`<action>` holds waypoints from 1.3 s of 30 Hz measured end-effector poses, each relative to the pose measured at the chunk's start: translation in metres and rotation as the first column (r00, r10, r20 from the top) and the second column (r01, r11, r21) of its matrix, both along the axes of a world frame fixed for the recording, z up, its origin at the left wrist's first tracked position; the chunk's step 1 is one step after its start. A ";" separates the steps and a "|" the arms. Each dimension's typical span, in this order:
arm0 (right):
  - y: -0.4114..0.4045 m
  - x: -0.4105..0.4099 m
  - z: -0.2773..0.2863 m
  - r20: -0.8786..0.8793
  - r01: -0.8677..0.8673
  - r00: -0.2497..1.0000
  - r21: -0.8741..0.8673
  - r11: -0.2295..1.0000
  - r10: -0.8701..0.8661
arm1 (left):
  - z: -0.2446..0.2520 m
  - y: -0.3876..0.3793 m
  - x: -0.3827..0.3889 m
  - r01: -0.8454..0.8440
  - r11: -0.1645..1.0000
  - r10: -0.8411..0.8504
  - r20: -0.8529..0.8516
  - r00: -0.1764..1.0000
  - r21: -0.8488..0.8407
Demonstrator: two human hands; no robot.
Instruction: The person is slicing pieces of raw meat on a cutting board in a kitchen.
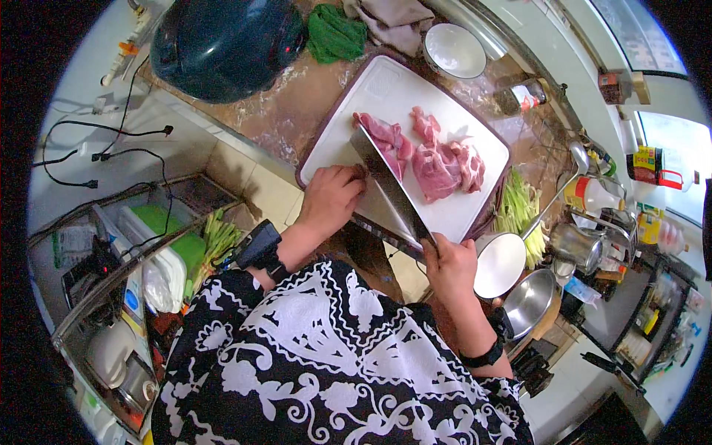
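Observation:
My right hand (451,271) grips the handle of a broad-bladed kitchen cleaver (386,192). Its blade slants up and left across the near part of a white cutting board (384,75) with a dark rim. My left hand (332,196) is at the board's near-left edge, its fingers curled beside the blade; whether they hold anything is hidden. Just beyond the blade lies a strip of raw pink meat (392,142), partly covered by it. Farther right on the board sits a larger lump of raw meat (436,167), with a smaller piece (425,125) adjoining it.
Right of the board are cut green-yellow stalks (520,214), a white enamel pot (500,267) and a steel bowl (528,305). A white bowl (455,50), a glass jar (520,97), a green cloth (336,34) and a dark rounded appliance (222,50) stand toward the back.

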State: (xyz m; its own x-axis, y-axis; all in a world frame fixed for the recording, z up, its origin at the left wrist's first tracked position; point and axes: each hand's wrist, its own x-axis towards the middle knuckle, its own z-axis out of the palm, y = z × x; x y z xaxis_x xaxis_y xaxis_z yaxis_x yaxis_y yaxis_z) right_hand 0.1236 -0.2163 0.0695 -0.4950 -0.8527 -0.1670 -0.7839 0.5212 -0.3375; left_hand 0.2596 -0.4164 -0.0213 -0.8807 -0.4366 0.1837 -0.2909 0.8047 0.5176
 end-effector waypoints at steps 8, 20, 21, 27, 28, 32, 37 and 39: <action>-0.001 0.001 0.006 0.063 0.054 0.997 -0.011 0.998 -0.054 | 0.006 -0.005 0.003 0.002 0.996 0.009 -0.122 0.992 0.090; -0.005 0.004 0.007 0.067 -0.001 0.998 -0.040 0.999 0.004 | -0.016 -0.001 -0.005 -0.162 0.961 0.171 -0.019 0.985 0.223; -0.005 0.004 0.006 0.056 -0.009 0.998 -0.035 0.999 0.011 | -0.017 -0.001 -0.006 -0.162 0.968 0.167 -0.011 0.986 0.190; -0.007 0.001 0.005 0.043 -0.056 0.998 0.012 0.998 0.055 | -0.015 -0.001 -0.008 -0.149 0.976 0.168 -0.121 0.978 0.156; -0.008 0.000 0.004 0.043 -0.057 0.997 0.012 0.998 0.056 | -0.014 -0.001 -0.009 -0.149 0.976 0.169 -0.120 0.978 0.156; -0.016 -0.002 0.000 0.011 -0.101 0.995 0.055 0.993 0.101 | -0.010 -0.002 -0.007 -0.157 0.965 0.164 -0.019 0.986 0.211; -0.039 0.000 -0.007 0.016 -0.116 0.993 0.079 0.990 0.116 | -0.013 -0.003 -0.009 -0.115 0.978 0.130 -0.071 0.989 0.176; -0.048 0.002 -0.011 -0.026 -0.136 0.990 0.039 0.990 0.137 | -0.015 0.001 -0.011 -0.133 0.982 0.143 -0.061 0.988 0.133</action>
State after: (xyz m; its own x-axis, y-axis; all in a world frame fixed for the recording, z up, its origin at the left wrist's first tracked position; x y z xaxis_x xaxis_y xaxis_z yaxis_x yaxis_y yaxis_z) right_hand 0.1254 -0.2647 0.0586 -0.3795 -0.9061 -0.1868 -0.8575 0.4203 -0.2967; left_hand 0.2485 -0.4155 -0.0360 -0.7973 -0.5769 0.1775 -0.3540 0.6851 0.6366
